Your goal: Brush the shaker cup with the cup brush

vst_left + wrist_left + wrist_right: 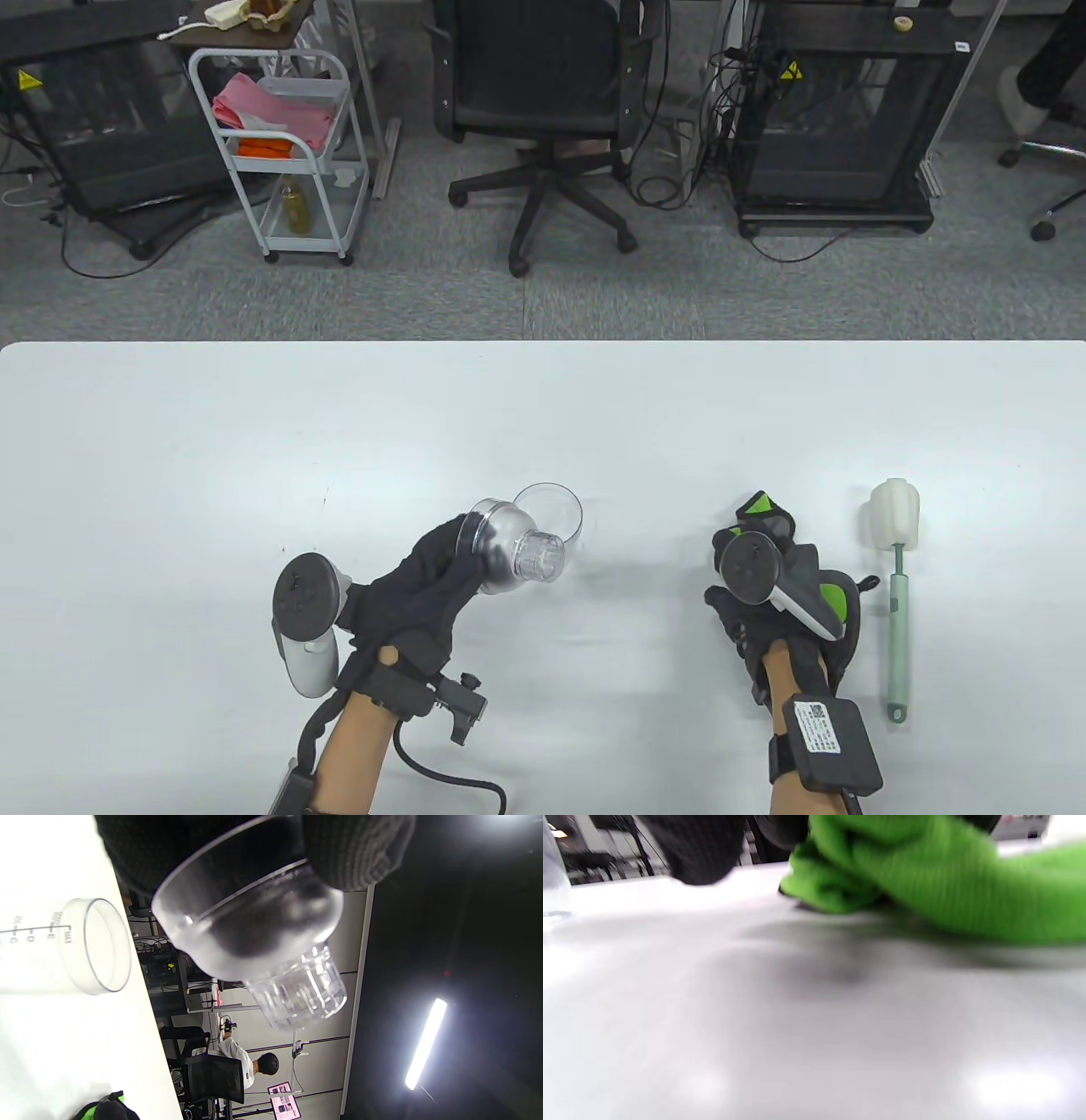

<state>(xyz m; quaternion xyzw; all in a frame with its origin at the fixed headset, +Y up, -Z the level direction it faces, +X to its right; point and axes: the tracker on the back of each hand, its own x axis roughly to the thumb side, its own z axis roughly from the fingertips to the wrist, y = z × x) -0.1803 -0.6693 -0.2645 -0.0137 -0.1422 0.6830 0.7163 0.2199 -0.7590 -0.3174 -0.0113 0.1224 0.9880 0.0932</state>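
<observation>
1. Two hands are in view, and only your left hand (424,586) carries something: its fingers (356,853) grip the shaker lid (509,548), a frosted dome with a clear ribbed cap on top.
2. You hold this lid above the worktop (254,441), tilted, with the ribbed cap turned toward the right side in the table view.
3. Your right hand (780,594) rests low on the worktop with nothing in it. In the right wrist view the green fingertips (831,887) touch the surface. That picture is blurred, so I cannot tell how far the fingers are spread.
4. The shaker cup (556,514), clear and without its lid, is on the worktop just behind the lid you hold. In the left wrist view it shows its open rim and the printed measuring marks, with the word MAX near the rim. Whether it stands or lies on its side, I cannot tell.
5. The cup brush (895,594) lies flat on the worktop just beside your right hand, on its outer side, not touched. Its white sponge head points away from you, and the pale green handle points toward you.
</observation>
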